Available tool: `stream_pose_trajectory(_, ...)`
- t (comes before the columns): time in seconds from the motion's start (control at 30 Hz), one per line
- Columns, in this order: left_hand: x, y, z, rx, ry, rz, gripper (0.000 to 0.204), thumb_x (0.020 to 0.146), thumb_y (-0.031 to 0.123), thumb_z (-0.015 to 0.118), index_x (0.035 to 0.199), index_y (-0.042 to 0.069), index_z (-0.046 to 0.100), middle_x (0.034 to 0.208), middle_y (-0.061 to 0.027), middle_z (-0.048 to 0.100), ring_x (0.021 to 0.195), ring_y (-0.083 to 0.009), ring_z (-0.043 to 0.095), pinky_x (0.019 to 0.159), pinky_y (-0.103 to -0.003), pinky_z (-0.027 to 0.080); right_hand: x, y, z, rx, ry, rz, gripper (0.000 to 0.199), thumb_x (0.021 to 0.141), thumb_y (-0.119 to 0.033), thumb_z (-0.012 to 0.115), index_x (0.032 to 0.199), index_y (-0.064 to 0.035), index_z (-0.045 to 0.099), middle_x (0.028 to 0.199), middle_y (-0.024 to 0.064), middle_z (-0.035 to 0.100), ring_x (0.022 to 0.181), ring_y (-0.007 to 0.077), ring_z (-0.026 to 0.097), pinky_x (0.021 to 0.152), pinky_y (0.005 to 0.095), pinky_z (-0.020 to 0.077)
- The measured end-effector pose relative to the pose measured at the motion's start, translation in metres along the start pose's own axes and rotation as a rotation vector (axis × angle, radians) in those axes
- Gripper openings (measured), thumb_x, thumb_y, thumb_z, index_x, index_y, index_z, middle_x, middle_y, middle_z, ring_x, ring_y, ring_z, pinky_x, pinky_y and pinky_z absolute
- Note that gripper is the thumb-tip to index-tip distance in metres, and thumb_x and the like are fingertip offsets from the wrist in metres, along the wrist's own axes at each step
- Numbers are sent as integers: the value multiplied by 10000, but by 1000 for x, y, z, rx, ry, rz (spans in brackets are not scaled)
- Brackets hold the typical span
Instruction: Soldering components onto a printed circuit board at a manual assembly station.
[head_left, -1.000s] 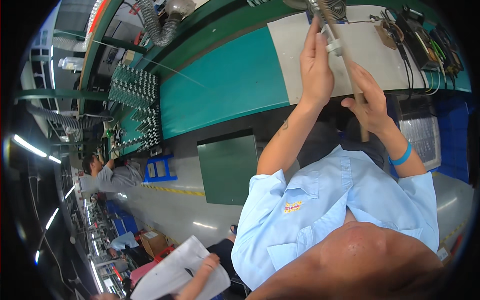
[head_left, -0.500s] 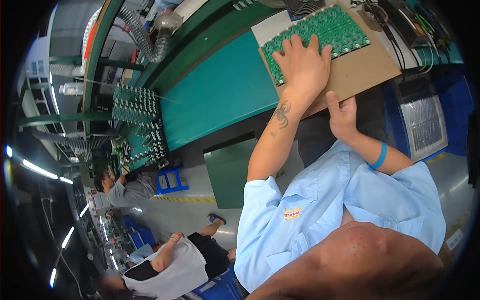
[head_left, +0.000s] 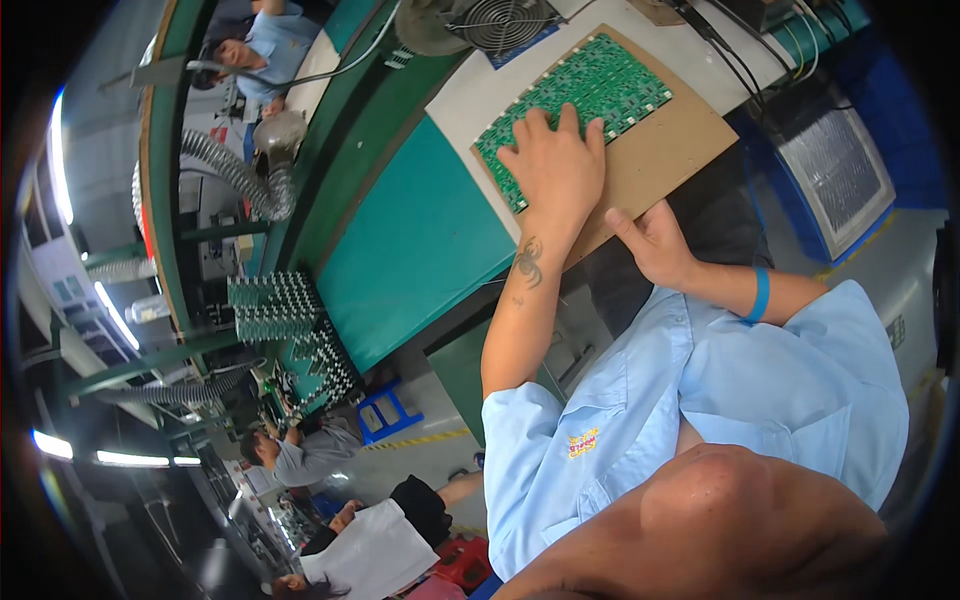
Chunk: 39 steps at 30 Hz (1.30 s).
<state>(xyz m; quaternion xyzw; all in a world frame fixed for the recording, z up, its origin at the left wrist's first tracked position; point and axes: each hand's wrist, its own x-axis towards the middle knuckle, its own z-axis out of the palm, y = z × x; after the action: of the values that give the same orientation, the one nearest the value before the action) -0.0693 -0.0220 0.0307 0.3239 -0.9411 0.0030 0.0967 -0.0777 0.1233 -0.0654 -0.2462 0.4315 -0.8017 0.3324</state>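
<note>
my spread left hand [head_left: 556, 172] touched the green panel [head_left: 622, 85]; my right hand [head_left: 656, 245] pinched the brown board [head_left: 668, 160]; tilting risked slippage.

Light-blue short-sleeved shirt [head_left: 640, 390] (yellow-red chest embroidery [head_left: 582, 443]), blue wristband [head_left: 760, 295].

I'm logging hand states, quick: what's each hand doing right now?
Left hand: open, fingers spread on the green circuit board.
Right hand: closed, holding the brown board at its near edge, thumb on top.
</note>
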Motion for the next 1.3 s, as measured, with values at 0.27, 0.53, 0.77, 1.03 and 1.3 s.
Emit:
stream_pose_trajectory(0.27, -4, -9, 22, 1, 155, 46, 471, 1018, 410, 662, 1287, 32, 740, 1343, -236, 620, 1134, -373, 547, 942, -517, 390, 18, -24, -53, 29, -398, 627, 281, 1150, -248, 569, 1131, 16, 662, 1007, 89, 717, 851, 131, 653, 784, 272, 549)
stream_pose_trajectory(0.53, 3, -18, 26, -7, 154, 38, 479, 1014, 407, 678, 1314, 35, 719, 1380, -234, 607, 1149, -372, 546, 953, -513, 392, 30, -26, -48, -47, -461, 611, 382, 1164, -276, 526, 969, 3, 700, 912, 73, 712, 774, 114, 602, 725, 254, 524)
stream_pose_trajectory(0.77, 9, -22, 31, -22, 178, 47, 464, 994, 398, 702, 1291, 42, 725, 1359, -228, 612, 1140, -375, 544, 942, -515, 393, 34, -22, -48, -94, -436, 580, 356, 1156, -251, 542, 979, 13, 701, 878, 72, 707, 755, 117, 599, 710, 249, 521)
stream_pose_trajectory(1.03, 9, -24, 43, -38, 269, 38, 459, 918, 350, 755, 1262, 49, 711, 1341, -228, 598, 1088, -385, 528, 921, -522, 379, 32, -23, -46, -186, -311, 657, 331, 1149, -251, 576, 1044, 37, 702, 864, 89, 702, 736, 128, 609, 687, 256, 523)
stream_pose_trajectory(1.3, -70, -24, -14, -391, 437, 50, 472, 898, 177, 766, 1345, 58, 670, 1378, -166, 621, 1154, -345, 591, 992, -471, 447, 36, -14, -52, -231, -291, 579, 285, 1124, -229, 612, 1081, 33, 716, 877, 68, 698, 746, 115, 596, 686, 244, 507)
